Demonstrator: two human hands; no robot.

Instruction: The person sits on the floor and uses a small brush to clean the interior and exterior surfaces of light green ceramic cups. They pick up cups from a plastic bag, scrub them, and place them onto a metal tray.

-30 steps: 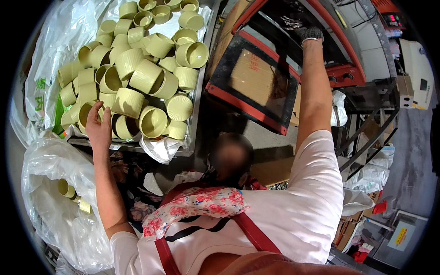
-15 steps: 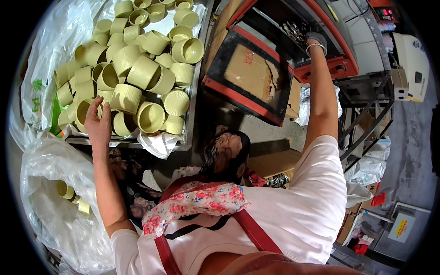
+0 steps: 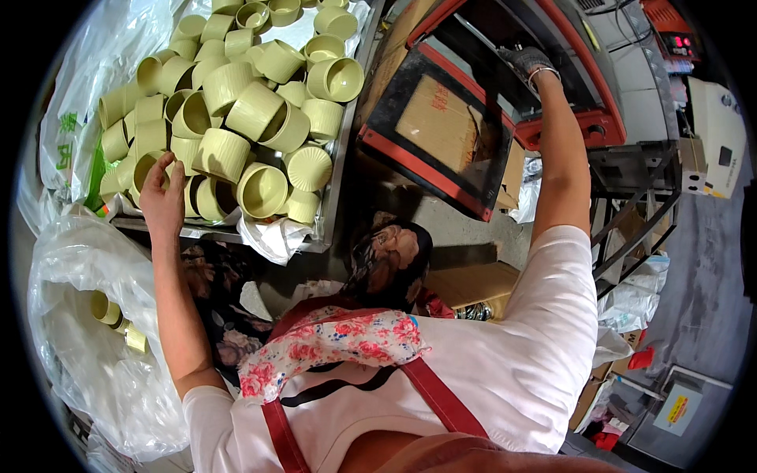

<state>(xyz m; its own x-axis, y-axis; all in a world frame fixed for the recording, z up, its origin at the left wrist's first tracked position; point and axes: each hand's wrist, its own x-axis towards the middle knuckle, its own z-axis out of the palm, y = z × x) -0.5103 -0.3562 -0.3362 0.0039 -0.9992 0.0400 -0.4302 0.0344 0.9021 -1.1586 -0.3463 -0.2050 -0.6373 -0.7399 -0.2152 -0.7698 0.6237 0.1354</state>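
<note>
My bare left hand point(image 3: 163, 193) is at the near edge of a metal tray point(image 3: 325, 225), thumb and fingers apart, beside a pile of pale green ribbed cups point(image 3: 223, 155). Its fingertips overlap one tilted cup in view, but I cannot tell if they touch it. To the right, my right hand point(image 3: 530, 63), in a dark grey glove with a bangle at the wrist, reaches inside a red-framed oven point(image 3: 591, 126). Its fingers look closed over something thin and silvery, too dark to name. The oven door point(image 3: 441, 118) hangs down toward me, brown cardboard showing at its glass.
Clear plastic sheeting point(image 3: 87, 260) lies at the left, with a few green cups point(image 3: 106, 307) inside. A black metal rack point(image 3: 631, 189) stands right of my right arm. Beyond it are a white machine point(image 3: 714, 134) and a red digital display point(image 3: 680, 44). A cardboard box point(image 3: 465, 284) sits below the door.
My right hand has shifted left inside the oven, covering the small metallic pieces that showed there. My left hand stays by the cups. The whole view has shifted slightly.
</note>
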